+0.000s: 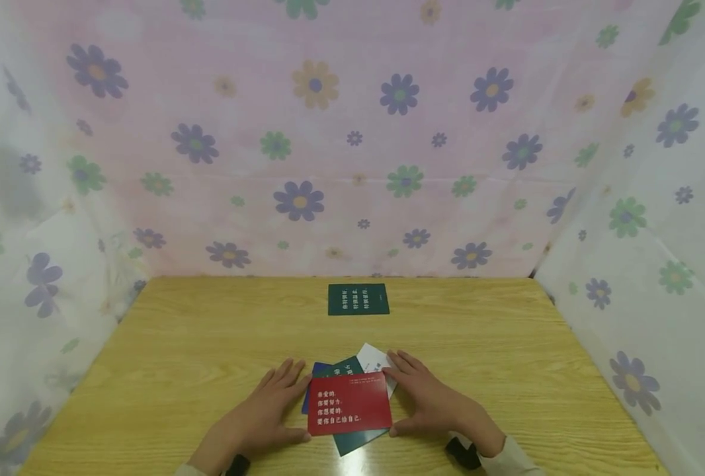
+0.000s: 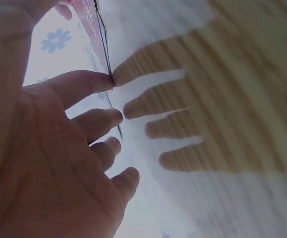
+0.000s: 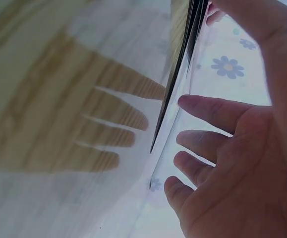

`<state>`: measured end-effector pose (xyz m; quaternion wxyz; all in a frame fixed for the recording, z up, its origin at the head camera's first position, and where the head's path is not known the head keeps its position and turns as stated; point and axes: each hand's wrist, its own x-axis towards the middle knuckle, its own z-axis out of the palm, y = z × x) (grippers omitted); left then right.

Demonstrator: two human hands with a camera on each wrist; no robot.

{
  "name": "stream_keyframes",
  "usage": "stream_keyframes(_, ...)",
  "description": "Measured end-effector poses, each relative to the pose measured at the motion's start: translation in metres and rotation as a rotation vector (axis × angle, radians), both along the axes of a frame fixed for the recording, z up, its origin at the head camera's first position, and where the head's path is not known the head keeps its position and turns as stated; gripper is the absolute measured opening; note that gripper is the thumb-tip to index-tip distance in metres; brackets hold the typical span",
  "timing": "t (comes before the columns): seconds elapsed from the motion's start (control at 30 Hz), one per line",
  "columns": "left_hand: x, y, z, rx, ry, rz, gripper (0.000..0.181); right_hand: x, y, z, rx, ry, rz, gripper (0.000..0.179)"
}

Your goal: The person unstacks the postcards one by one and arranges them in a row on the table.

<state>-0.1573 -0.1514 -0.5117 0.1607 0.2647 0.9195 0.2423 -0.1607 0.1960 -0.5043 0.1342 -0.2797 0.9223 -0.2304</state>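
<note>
A red card [image 1: 350,404] with white lettering lies on top of a loose, fanned pile at the near middle of the table. Beneath it show parts of a dark green card [image 1: 348,365], a blue card [image 1: 306,400] and a white card [image 1: 369,356]. My left hand [image 1: 263,410] flanks the pile, thumb and index fingertip at the red card's left edge. On the other side, my right hand [image 1: 430,396] has its thumb by the lower right corner and its fingers over the white card. Both wrist views show the fingers relaxed and spread beside the cards' thin edges.
Another green card [image 1: 358,299] with white lettering lies flat farther back on the wood-grain table [image 1: 221,317]. A flower-patterned curtain [image 1: 352,231] rises behind the table's back edge, and similar sheets stand at left and right. Dark bands circle both wrists.
</note>
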Motion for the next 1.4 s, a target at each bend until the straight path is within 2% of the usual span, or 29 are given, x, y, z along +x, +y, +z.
stream_keyframes(0.4,0.002,-0.001,0.006,0.054,0.003,0.000,0.097,-0.001,0.004,-0.003,-0.084,0.042,0.004,0.096)
stream_keyframes(0.63,0.003,-0.001,0.009,0.071,0.047,-0.007,0.098,-0.001,0.006,-0.003,-0.075,0.052,-0.003,0.097)
stream_keyframes(0.9,-0.001,-0.001,0.008,0.086,0.034,0.015,0.098,0.001,0.006,0.000,-0.083,0.040,-0.012,0.096)
stream_keyframes(1.13,0.001,-0.002,0.010,0.120,0.047,0.005,0.105,0.003,0.008,-0.001,-0.125,0.023,-0.008,0.093)
stream_keyframes(1.27,0.004,-0.003,0.012,0.136,0.045,0.010,0.106,0.005,0.008,0.000,-0.116,0.020,-0.014,0.094)
stream_keyframes(1.4,0.005,-0.003,0.014,0.167,0.074,0.012,0.105,0.006,0.009,0.003,-0.107,0.046,-0.013,0.095)
